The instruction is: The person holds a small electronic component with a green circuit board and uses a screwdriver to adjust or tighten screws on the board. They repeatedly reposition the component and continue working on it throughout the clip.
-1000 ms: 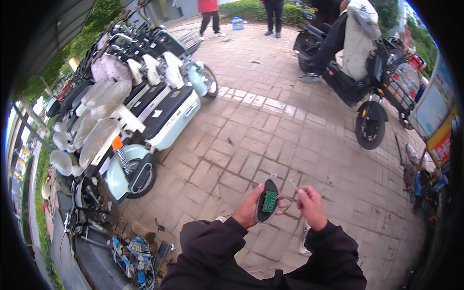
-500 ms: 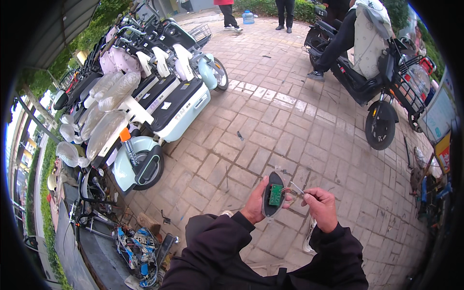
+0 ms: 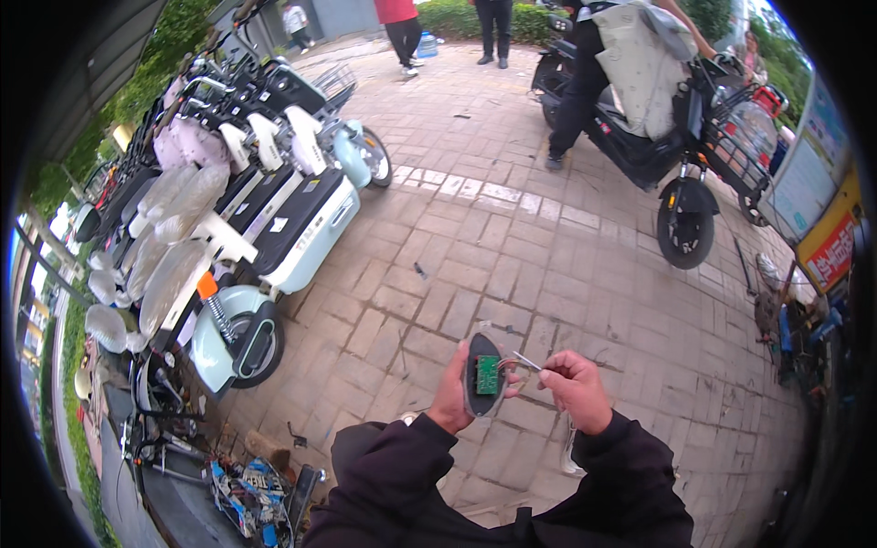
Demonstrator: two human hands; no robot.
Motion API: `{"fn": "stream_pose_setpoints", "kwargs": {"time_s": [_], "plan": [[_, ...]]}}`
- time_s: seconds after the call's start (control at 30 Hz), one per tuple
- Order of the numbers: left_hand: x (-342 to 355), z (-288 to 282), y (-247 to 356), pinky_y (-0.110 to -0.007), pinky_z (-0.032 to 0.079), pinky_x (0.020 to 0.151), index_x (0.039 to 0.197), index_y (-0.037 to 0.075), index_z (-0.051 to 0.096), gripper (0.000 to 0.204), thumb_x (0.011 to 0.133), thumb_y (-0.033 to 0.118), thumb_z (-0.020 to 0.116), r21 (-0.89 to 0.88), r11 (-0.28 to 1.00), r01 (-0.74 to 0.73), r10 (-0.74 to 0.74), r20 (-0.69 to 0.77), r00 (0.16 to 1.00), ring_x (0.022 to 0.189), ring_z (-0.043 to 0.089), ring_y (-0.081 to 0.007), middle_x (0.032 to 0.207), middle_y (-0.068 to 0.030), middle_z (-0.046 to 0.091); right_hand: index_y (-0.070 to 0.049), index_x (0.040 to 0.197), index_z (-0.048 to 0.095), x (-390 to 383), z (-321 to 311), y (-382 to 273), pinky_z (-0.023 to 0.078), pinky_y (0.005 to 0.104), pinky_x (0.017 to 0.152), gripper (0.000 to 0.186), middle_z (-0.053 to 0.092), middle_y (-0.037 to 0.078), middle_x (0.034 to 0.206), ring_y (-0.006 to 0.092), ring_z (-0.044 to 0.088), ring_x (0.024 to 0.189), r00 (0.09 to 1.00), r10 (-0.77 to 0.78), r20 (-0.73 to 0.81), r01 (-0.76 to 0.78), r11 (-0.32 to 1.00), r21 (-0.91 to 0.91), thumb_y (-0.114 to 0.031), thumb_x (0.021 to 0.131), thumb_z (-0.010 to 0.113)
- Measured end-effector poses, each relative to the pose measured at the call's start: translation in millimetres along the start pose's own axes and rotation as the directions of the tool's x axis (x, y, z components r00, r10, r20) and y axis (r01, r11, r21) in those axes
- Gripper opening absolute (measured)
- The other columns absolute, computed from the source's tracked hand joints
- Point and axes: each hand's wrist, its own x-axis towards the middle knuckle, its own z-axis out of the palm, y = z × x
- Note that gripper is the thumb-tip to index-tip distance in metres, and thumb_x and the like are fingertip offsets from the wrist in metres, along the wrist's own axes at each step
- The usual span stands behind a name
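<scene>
My left hand (image 3: pixel 448 400) is wrapped round an oval black housing (image 3: pixel 473 367) with a pale, see-through rim. Its hollow side faces up, and a green circuit board (image 3: pixel 488 375) sits inside. Thin wires (image 3: pixel 508 363) leave the board toward the right. Between the thumb and fingers of my right hand (image 3: pixel 582 393) is a thin silvery rod (image 3: pixel 527 360); its kind is not clear. The rod slants toward the wires beside the housing. Whether its tip touches them I cannot tell.
Parked electric scooters (image 3: pixel 301 228) stand in a row at left. A person sits astride a black scooter (image 3: pixel 687 219) at far right. Below left lies a bundle of scrap parts (image 3: pixel 251 498). Brick paving (image 3: pixel 548 265) spreads ahead; a signboard (image 3: pixel 827 247) borders the right.
The whole view has swung, so the scooters and both hands sit further left. My hands keep their holds. The seated person's foot has shifted closer to the scooter.
</scene>
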Motion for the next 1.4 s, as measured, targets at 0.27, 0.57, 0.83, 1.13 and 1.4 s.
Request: {"fn": "stream_pose_setpoints", "kwargs": {"time_s": [0.27,0.57,0.83,1.13,1.4], "plan": [[-3.3,9.5,2.0,-0.053,0.06,0.095,0.145,0.001,0.051,0.072,0.108,0.062,0.036,0.023,0.999,-0.036,0.037,-0.016,0.999,0.111,0.07,-0.0374,0.132,-0.0217,0.065,0.001,0.108,0.069,-1.2,-1.3,-1.9,0.04,0.0223,0.048,0.013,0.067,0.003,0.083,0.0046,0.05,0.054,0.999,-0.034,0.04,0.033,0.999,0.026,-0.006,0.097,0.069],[-3.2,9.1,0.8,-0.049,0.062,0.092,0.14,0.002,0.053,0.067,0.109,0.06,0.038,0.007,0.999,-0.031,0.031,-0.014,0.999,0.109,0.072,-0.0341,0.124,-0.0187,0.067,0.0,0.116,0.07,-3.3,-3.0,-3.3,0.039,0.0209,0.047,0.019,0.074,0.006,0.084,0.0026,0.05,0.053,0.993,-0.007,0.115,0.008,1.0,-0.008,-0.013,0.103,0.064],[-3.8,8.7,1.2,-0.049,0.063,0.091,0.137,0.0,0.054,0.068,0.11,0.06,0.038,0.006,0.999,-0.045,0.045,0.0,0.999,0.108,0.072,-0.034,0.124,-0.0198,0.067,-0.001,0.118,0.071,-3.9,-1.7,-2.4,0.038,0.0204,0.047,0.021,0.073,0.006,0.082,0.0029,0.051,0.053,0.99,0.022,0.141,-0.025,0.999,0.022,-0.012,0.102,0.064],[-2.7,7.1,-1.1,-0.057,0.061,0.093,0.143,0.002,0.053,0.07,0.108,0.061,0.041,0.033,0.997,-0.076,0.079,-0.085,0.993,0.12,0.065,-0.0337,0.132,-0.0179,0.064,-0.002,0.114,0.073,-4.8,0.1,-1.6,0.038,0.0203,0.048,0.019,0.072,0.003,0.081,0.002,0.05,0.055,0.986,0.036,0.164,-0.03,0.999,-0.038,-0.014,0.099,0.069],[0.5,4.4,-1.5,-0.058,0.061,0.092,0.141,0.001,0.054,0.071,0.108,0.061,0.039,0.029,0.998,-0.055,0.057,-0.058,0.997,0.118,0.066,-0.037,0.129,-0.0203,0.065,-0.002,0.114,0.073,-5.6,0.6,-0.6,0.04,0.0198,0.051,0.018,0.072,0.001,0.082,0.0016,0.052,0.057,0.982,0.042,0.186,-0.031,0.998,-0.061,-0.012,0.1,0.068]]}}
